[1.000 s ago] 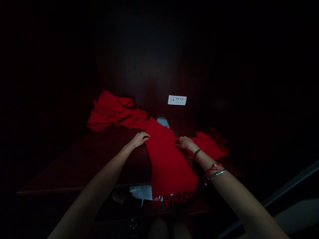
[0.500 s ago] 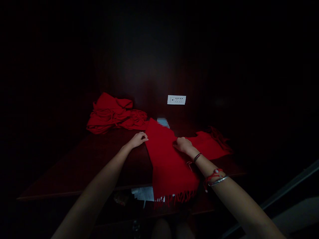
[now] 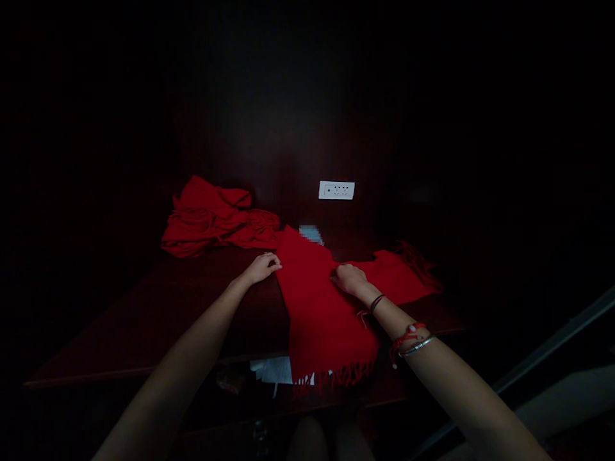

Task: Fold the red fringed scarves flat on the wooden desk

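A red fringed scarf [image 3: 314, 301] lies flat across the dark wooden desk, its tasselled end hanging over the front edge. My left hand [image 3: 262, 267] pinches the scarf's left edge between thumb and fingers. On the opposite edge, my right hand [image 3: 350, 280] has its fingers curled onto the cloth. Right of that hand, more red fabric [image 3: 401, 278] spreads over the desk, with darker bunched folds at its far end; whether it is part of the same scarf I cannot tell.
A heap of crumpled red cloth [image 3: 211, 221] sits at the back left of the desk [image 3: 120, 333]. A white socket plate [image 3: 337, 190] is on the back wall. Behind the scarf lies a small pale-blue blurred item [image 3: 311, 234]. White papers [image 3: 273, 370] show beneath the desktop.
The whole view has shifted slightly, so everything appears a little farther left. Both hands keep their places on the scarf's edges, and the cloth looks the same.
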The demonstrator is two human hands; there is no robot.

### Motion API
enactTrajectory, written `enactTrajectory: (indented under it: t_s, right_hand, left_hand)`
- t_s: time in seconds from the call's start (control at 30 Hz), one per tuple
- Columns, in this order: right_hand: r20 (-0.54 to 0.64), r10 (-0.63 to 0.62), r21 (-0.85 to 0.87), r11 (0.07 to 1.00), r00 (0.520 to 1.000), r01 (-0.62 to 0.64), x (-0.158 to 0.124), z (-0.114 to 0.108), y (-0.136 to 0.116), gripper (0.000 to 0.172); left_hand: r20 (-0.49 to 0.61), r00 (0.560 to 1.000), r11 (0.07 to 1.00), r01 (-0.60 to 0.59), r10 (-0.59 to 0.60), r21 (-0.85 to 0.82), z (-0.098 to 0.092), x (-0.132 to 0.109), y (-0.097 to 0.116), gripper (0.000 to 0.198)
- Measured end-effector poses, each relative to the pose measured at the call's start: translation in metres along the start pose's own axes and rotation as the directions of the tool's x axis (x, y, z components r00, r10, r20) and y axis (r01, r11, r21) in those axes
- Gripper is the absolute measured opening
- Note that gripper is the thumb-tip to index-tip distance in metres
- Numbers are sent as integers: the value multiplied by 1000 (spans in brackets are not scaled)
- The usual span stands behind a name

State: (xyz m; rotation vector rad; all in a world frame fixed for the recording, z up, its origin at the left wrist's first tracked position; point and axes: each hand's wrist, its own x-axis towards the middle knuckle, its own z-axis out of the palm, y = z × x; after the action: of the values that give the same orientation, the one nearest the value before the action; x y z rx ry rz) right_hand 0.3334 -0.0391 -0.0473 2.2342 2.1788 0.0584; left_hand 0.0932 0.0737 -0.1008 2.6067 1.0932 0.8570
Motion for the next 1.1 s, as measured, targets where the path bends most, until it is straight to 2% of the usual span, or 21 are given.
enactTrajectory:
  t_s: [0.27,0.33,0.4,0.43,0.47,0.5,0.53,0.57,0.6,0.67,0.73,0.8,0.9,0.93,1.0,1.07,1.1]
  right_hand:
    - [-6,-4,5,1000,1000,4,4,5,-4,33]
    - [4,-82,34,996,997,81,5,-1,8,32]
    - [-60,-129,52,990,990,132,4,-10,35,31]
    - [-162,-71,38,996,984,78,1,-15,54,32]
    - [-295,62,9,998,953,-62,-1,-17,75,36]
    - [-367,225,-5,970,903,-244,-5,-18,98,43]
    - [-344,384,3,913,857,-408,-8,-16,119,51]
    - [-253,495,17,861,831,-508,-12,-12,137,58]
    - [-149,516,29,855,843,-518,-14,-6,153,63]
    - [-15,427,49,903,904,-426,-17,7,171,60]
    - [-5,363,74,929,932,-362,-16,13,175,44]
    - [-59,380,121,921,923,-371,-9,5,164,29]
    - [-184,364,266,913,913,-310,11,-41,126,26]
    - [-297,340,399,893,892,-208,18,-60,107,25]
    - [-475,227,603,788,850,126,31,-93,59,27]
    - [-571,39,633,657,820,409,42,-110,7,25]
    - [-579,-31,634,611,815,474,47,-111,-17,23]
  left_hand:
    - [-3,1000,1000,5,-5,-3,-1,0,1,10]
    - [4,1000,1000,2,-3,13,-1,-1,2,9]
    - [2,1000,999,0,0,36,0,-1,3,9]
    - [0,1000,999,-3,3,46,0,-1,3,9]
    - [-1,1000,998,-7,7,55,0,-1,3,9]
    - [1,1000,998,-11,11,60,1,0,4,10]
    - [5,1000,998,-16,16,60,1,1,4,9]
    - [9,1000,998,-20,20,56,1,2,4,9]
    - [12,1000,999,-22,21,47,1,3,4,9]
    - [7,1000,1000,-18,18,24,0,4,4,9]
    - [1,1000,1000,-9,9,10,0,3,4,10]
    - [-1,1000,1000,1,-1,7,-1,2,6,12]
    - [-58,997,998,46,-49,-42,-4,2,13,17]
    - [-104,991,992,76,-87,-102,-6,2,17,20]
    - [-183,965,945,129,-190,-301,-12,4,27,29]
    - [-205,944,839,114,-258,-533,-21,5,36,38]
    - [-204,944,776,77,-258,-626,-26,5,40,41]
